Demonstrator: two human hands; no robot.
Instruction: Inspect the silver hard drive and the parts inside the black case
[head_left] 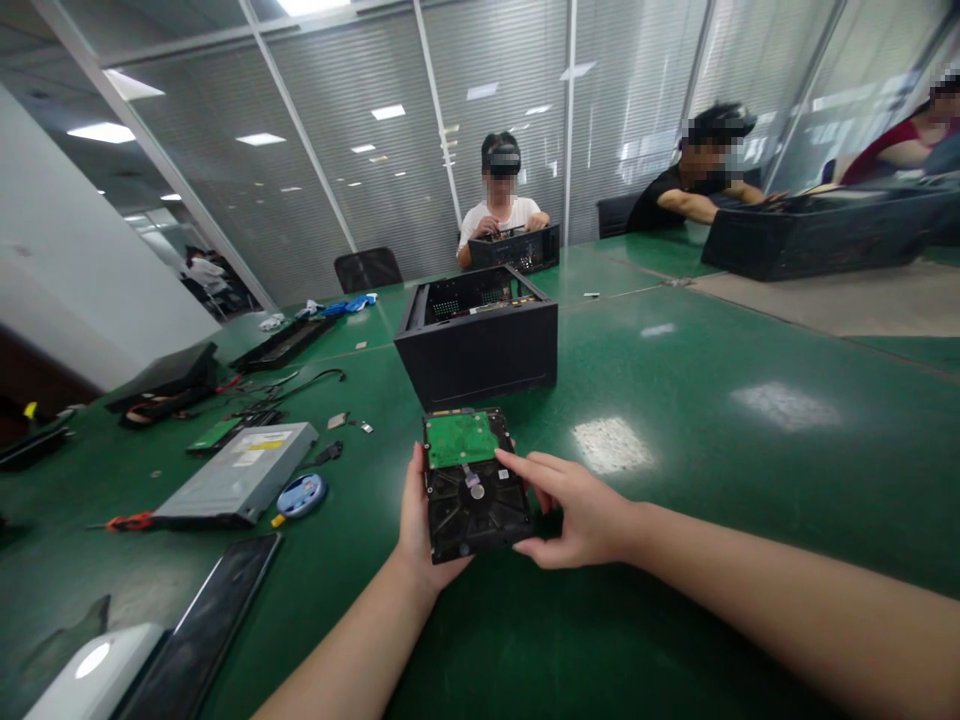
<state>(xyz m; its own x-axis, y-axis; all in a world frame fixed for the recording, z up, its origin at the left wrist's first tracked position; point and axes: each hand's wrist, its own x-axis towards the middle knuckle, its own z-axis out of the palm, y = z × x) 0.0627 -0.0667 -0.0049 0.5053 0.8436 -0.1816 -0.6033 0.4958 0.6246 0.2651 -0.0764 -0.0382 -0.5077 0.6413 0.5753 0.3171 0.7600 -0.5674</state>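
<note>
A hard drive (480, 510) is held above the green table, its underside with the green circuit board (460, 440) turned up towards me. My left hand (415, 515) grips it from the left side and beneath, most fingers hidden under it. My right hand (574, 505) is at its right edge, the index finger resting on the top face near the board and the thumb by the lower right corner. Just beyond the drive stands a black computer case (480, 350), open at the top.
Left on the table lie an optical drive (240, 470), a blue round object (301, 495), a screwdriver (129, 522), cables (300, 377) and a dark flat panel (206, 625). Across the table, people work at other cases (795, 235).
</note>
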